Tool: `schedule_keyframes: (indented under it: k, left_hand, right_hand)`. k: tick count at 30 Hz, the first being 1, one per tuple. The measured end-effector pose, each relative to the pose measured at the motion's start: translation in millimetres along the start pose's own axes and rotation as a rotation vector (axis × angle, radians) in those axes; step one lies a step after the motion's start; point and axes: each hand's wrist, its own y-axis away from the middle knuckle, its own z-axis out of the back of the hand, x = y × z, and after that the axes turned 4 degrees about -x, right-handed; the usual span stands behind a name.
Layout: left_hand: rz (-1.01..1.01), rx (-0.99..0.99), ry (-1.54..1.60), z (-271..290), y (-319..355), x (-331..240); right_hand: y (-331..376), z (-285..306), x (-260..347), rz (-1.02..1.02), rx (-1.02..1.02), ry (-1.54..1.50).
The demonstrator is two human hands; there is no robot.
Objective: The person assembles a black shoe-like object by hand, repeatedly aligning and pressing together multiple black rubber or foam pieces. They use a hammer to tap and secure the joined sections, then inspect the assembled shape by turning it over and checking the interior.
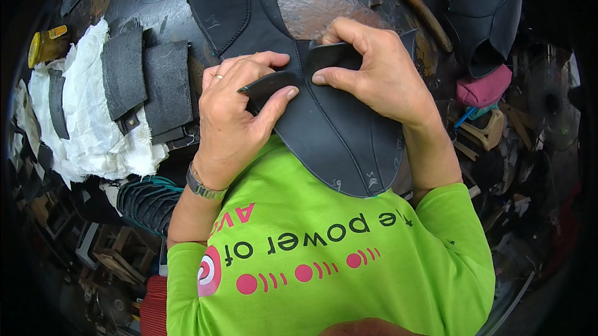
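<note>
A black leather shoe upper [339,130] with stitched seams and pale chalk marks lies before me, its rounded lower end against my green shirt. Its far part stretches to the upper left across the dark table. My left hand [233,105] pinches one raised flap between thumb and fingers, left of the central seam. On the other side of that seam, my right hand [386,71] grips the opposite flap, thumb inside and fingers behind. Both flaps stand bent up from the leather, and the gap between them shows the seam.
At left, dark grey felt-like pieces [168,87] lie on crumpled white cloth [84,105], near a yellow-lidded jar [42,48]. A curved wooden stick [420,9] rests at the far right. Beyond it are another black leather upper [483,9] and a pink bundle [484,87].
</note>
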Motion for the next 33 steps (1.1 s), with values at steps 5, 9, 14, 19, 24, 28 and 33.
schedule_keyframes:
  k: [5,9,14,19,24,28,33]
  left_hand:
    - [-0.031,-0.036,-0.026,-4,1,1]
    - [-0.047,-0.069,-0.057,-9,3,1]
    - [-0.057,-0.101,-0.106,-11,3,-2]
    - [-0.080,-0.114,-0.103,-10,3,-1]
    - [-0.081,-0.102,-0.089,-10,4,3]
    - [-0.117,-0.126,-0.072,-13,4,5]
    - [-0.144,-0.130,-0.047,-14,5,9]
  right_hand:
    - [0,-2,1,0.019,0.001,0.042]
    - [1,-5,4,0.035,0.003,0.123]
    - [4,-7,10,0.101,-0.045,0.214]
    - [8,-7,13,0.097,-0.084,0.207]
    - [6,-7,12,0.142,-0.026,0.312]
    - [0,-4,12,0.158,0.039,0.379]
    - [-8,3,12,0.206,0.126,0.377]
